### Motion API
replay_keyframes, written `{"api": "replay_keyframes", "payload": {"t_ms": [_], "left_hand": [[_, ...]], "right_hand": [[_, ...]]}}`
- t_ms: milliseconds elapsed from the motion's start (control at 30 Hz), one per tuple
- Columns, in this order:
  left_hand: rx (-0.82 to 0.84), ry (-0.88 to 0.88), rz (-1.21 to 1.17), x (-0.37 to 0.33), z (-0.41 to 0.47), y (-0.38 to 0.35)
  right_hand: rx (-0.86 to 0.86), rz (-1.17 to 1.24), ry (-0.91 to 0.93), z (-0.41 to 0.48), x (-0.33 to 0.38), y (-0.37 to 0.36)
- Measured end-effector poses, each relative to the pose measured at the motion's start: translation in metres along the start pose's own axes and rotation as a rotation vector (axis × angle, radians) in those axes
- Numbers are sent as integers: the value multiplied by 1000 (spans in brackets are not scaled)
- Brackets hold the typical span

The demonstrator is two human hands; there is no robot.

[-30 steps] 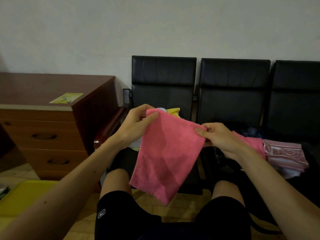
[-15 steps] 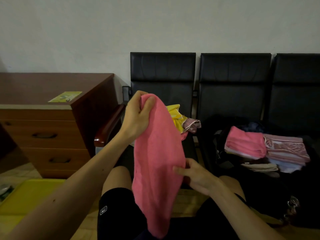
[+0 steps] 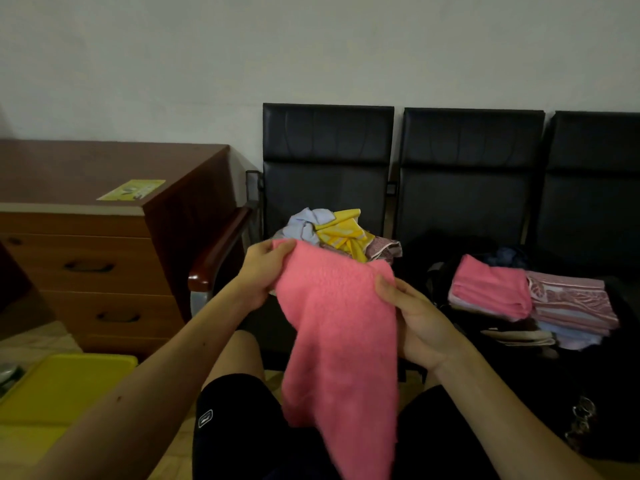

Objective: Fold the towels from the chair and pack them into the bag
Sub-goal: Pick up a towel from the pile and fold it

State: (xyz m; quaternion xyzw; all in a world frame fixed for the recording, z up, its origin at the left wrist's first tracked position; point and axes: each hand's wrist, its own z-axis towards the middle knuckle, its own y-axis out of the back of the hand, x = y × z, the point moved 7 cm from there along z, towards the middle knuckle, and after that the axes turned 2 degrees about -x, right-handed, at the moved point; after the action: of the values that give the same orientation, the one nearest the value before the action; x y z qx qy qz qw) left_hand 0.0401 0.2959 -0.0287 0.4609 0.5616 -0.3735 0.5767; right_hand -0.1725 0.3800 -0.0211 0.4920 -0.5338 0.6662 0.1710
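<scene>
A pink towel (image 3: 337,327) hangs in front of me over my knees. My left hand (image 3: 261,271) grips its top left corner. My right hand (image 3: 412,313) holds its top right edge, thumb on the front. Behind it, a heap of unfolded towels (image 3: 341,233), pale blue, yellow and patterned, lies on the left black chair (image 3: 327,161). To the right, a black bag (image 3: 519,358) lies open on the middle chair, with folded towels in it: a pink one (image 3: 491,285) and a striped pink one (image 3: 571,299) on top.
A wooden drawer cabinet (image 3: 93,244) stands at the left with a yellow-green leaflet (image 3: 131,190) on top. A yellow tray (image 3: 62,386) lies on the floor at lower left. A wooden armrest (image 3: 220,254) juts out beside the left chair.
My left hand has come down from shoulder height. My right hand has risen from the towel's lower part to its top right edge, so the towel now hangs spread between both hands.
</scene>
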Motion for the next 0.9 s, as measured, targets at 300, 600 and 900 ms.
{"api": "replay_keyframes", "payload": {"t_ms": [300,600,900], "left_hand": [[398,369,-444,51,-44,-34],[634,488,-382,58,-93,-52],[721,342,-482,45,-100,-61]], "right_hand": [[-19,81,87,6,21,-8],[-194,-5,122,-2,29,-1],[-219,-37,130,-4,25,5]]}}
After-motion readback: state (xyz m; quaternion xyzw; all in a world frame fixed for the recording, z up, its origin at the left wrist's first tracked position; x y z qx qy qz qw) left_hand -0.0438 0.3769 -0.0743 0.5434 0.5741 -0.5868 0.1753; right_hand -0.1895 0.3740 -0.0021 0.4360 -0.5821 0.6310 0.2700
